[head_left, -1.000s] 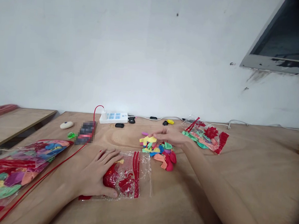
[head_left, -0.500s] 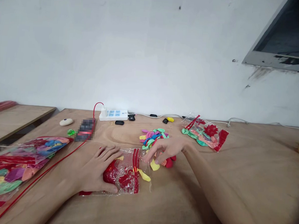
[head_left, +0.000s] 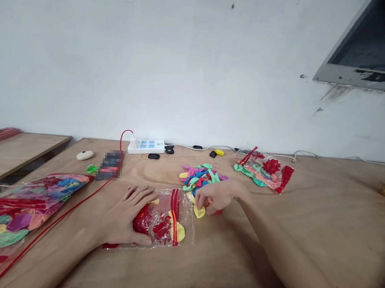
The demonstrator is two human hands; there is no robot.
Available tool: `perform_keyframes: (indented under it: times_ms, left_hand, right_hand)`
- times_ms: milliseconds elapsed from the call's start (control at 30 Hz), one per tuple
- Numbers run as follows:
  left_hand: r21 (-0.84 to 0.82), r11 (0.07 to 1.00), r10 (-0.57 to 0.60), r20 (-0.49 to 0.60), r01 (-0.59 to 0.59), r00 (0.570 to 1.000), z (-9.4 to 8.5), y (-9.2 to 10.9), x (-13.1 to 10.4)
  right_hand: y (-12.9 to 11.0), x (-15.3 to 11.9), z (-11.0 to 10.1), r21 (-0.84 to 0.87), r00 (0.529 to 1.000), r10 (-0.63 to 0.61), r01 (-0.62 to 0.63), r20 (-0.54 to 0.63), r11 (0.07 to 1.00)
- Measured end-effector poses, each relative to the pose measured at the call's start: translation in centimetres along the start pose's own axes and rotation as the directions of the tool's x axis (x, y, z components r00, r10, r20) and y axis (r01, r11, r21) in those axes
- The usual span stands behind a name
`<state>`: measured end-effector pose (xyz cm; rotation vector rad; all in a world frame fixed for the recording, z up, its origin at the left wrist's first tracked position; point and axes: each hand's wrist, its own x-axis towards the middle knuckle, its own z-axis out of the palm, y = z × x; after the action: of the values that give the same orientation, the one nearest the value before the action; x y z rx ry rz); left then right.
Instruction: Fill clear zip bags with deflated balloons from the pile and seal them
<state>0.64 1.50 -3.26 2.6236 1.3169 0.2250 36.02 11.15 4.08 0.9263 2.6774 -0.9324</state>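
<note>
My left hand (head_left: 127,218) lies flat with its fingers spread on a clear plastic bag (head_left: 185,215) printed in red. A yellow balloon (head_left: 178,232) is at the bag's mouth end, by the red stripes, and more red and yellow shows under the film. To the right of the mouth, my right hand (head_left: 216,196) is closed at the near side of a loose pile of coloured balloons (head_left: 203,175). Its fingers are curled down around an orange balloon, partly hidden by them. Another yellow balloon (head_left: 199,211) lies just below its fingertips.
A large bag of balloons (head_left: 25,216) lies at left, a smaller one (head_left: 265,169) at back right. A red cable (head_left: 77,211) runs from a power strip (head_left: 146,146), past a blurred dark device (head_left: 109,165). A white mouse-shaped object (head_left: 85,155) and black fobs (head_left: 154,156) lie nearby.
My right hand has moved slightly right, away from the bag's mouth, and its fingers have curled into the pile. The yellow balloon at the mouth has shifted left. My left hand stays put.
</note>
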Motion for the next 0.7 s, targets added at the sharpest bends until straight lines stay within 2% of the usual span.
perform_keyframes:
  times_ms: [67, 100, 200, 300, 500, 633, 700]
  left_hand:
    - [-0.002, 1.0, 0.002, -0.009, -0.002, 1.0, 0.2, -0.1, -0.1]
    - [-0.004, 1.0, 0.006, -0.015, -0.006, 1.0, 0.3, -0.2, -0.1]
    - [-0.008, 1.0, 0.015, -0.022, -0.015, 1.0, 0.7, -0.4, -0.2]
    - [0.002, 1.0, 0.009, -0.018, -0.009, 1.0, 0.7, -0.5, -0.1]
    - [0.015, 1.0, 0.002, -0.005, -0.002, 1.0, 0.5, -0.3, -0.1]
    - [0.013, 1.0, 0.009, -0.01, -0.009, 1.0, 0.5, -0.3, -0.1]
    - [0.011, 1.0, 0.007, -0.005, -0.007, 1.0, 0.5, -0.3, 0.0]
  right_hand:
    - [-0.9, -0.9, -1.4, 0.088, 0.981, -0.105, 0.091, 0.165, 0.992]
    - [-1.4, -1.4, -2.1, 0.131, 0.964, -0.165, 0.139, 0.209, 0.982]
    - [-2.6, -2.5, -3.4, 0.228, 0.922, -0.311, 0.259, 0.232, 0.939]
    - [-2.9, -2.5, -3.2, 0.281, 0.887, -0.401, 0.334, 0.23, 0.9]
    - [-2.7, 0.5, 0.1, 0.067, 0.893, -0.372, 0.368, 0.252, 0.928]
    - [-3.9, 3.1, 3.2, -0.004, 0.865, -0.428, 0.444, 0.263, 0.896]
    - [-4.8, 4.5, 5.1, -0.026, 0.878, -0.433, 0.447, 0.202, 0.894]
